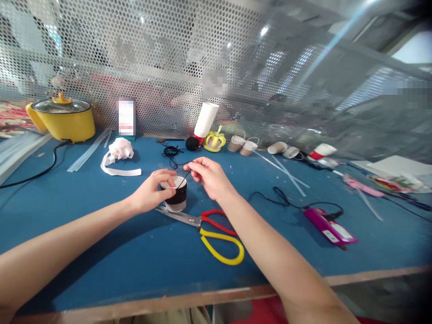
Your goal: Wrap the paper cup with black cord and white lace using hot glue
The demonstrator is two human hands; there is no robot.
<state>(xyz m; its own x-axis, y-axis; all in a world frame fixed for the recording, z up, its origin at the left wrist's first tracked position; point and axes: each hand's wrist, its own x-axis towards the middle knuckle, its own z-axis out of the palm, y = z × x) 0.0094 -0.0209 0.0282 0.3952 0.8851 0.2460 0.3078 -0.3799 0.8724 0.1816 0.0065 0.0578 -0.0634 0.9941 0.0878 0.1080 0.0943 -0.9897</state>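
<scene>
A small white paper cup (178,199) with a black band around it stands upright on the blue table. My left hand (161,186) grips the cup's left side, its fingers at the rim and the thumb across the front. Just above and right of the cup, my right hand (206,173) pinches a black cord (184,179). The cord runs down from my fingertips to the cup's mouth, and more of it lies in a loose coil (173,151) behind. Large scissors (202,222) with one red and one yellow handle lie right in front of the cup.
A yellow electric pot (72,121), a phone (126,118) and a white ribbon heap (120,150) are at the back left. Stacked paper cups (206,119) and a yellow crown-like piece (214,141) stand behind my hands. A purple power strip (329,227) lies right, its black cable trailing.
</scene>
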